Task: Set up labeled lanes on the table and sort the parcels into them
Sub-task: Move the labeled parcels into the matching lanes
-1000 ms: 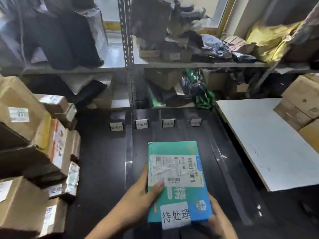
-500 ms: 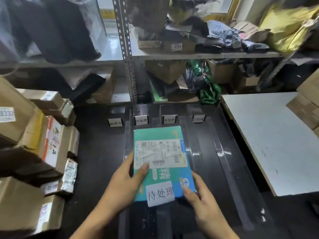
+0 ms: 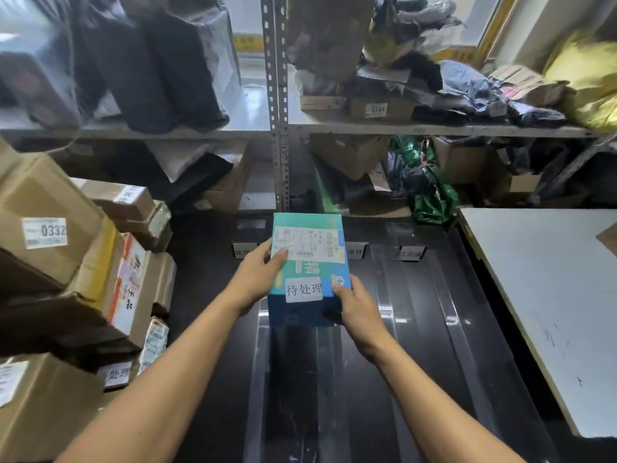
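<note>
Your left hand (image 3: 258, 277) grips the left edge of the teal parcel (image 3: 309, 270): the thumb lies flat on the top face, its tip on the shipping label (image 3: 309, 243), and the fingers curl round the side, out of view. Your right hand (image 3: 357, 307) grips the near right corner, thumb on the top face, fingers curled round the near end.

The parcel sits lengthwise in the lane between two clear dividers (image 3: 384, 295) on the dark table (image 3: 207, 295), at its far end. You cannot tell whether its base touches the table.

A white sticker (image 3: 303, 289) on the parcel's near end reads "待处理". Above it, one large white character, "精", is printed on the teal face. The barcode text on the shipping label is too small to read.

Three lane signs (image 3: 411, 252) stand at the lanes' far end; the left one shows "处理".

Cardboard boxes (image 3: 60, 208) are stacked at your left; one carries "0332". A shelf box (image 3: 375, 109) carries "0244".
</note>
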The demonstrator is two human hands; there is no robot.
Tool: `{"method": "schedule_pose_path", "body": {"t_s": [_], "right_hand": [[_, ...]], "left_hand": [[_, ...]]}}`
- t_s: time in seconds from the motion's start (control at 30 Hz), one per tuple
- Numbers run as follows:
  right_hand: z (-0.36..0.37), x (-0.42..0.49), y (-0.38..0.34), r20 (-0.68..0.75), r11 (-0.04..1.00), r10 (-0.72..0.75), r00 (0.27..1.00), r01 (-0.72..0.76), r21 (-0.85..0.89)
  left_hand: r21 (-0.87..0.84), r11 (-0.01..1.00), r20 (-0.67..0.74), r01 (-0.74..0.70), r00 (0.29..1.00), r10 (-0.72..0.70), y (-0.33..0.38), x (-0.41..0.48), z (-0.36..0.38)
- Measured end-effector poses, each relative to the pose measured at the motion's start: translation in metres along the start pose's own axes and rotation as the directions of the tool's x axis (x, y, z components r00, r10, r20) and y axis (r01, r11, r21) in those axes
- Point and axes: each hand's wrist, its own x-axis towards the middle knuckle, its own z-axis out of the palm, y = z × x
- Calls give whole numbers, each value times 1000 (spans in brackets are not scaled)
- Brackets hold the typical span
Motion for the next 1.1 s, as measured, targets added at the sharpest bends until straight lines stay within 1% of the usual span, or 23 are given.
{"method": "schedule_pose_path", "body": {"t_s": [0.2, 0.27, 0.33, 0.43, 0.57, 0.7, 0.8, 1.0, 1.1], "right_hand": [[1, 32, 11, 11, 996, 67, 998, -67, -56], [2, 41, 15, 0, 989, 75, 997, -75, -129], [4, 51, 19, -2, 968, 57, 998, -56, -244], [6, 67, 22, 2, 907, 13, 1000, -11, -421], [6, 87, 25, 6, 874, 25, 1000, -19, -486], [3, 94, 29, -10, 821, 22, 1000, -24, -571], [5, 99, 31, -12, 781, 12, 1000, -17, -624], [6, 110, 31, -19, 651, 48, 999, -46, -757], [7, 112, 33, -27, 625, 76, 997, -69, -777]], "left_hand": [[-40, 998, 27, 55, 998, -54, -26, 36, 4], [-35, 996, 38, 79, 996, -78, -38, 46, 4], [-21, 995, 38, 93, 995, -92, -49, 57, 4], [40, 993, 10, 114, 993, -115, -63, 71, 3], [186, 975, -68, 125, 991, -114, -78, 83, 4], [308, 946, -130, 101, 989, -63, -86, 94, 8], [395, 910, -184, 123, 982, -53, -91, 100, 11], [464, 870, -250, 169, 967, -54, -100, 106, 17], [520, 831, -274, 198, 960, -58, -103, 108, 18]]}}
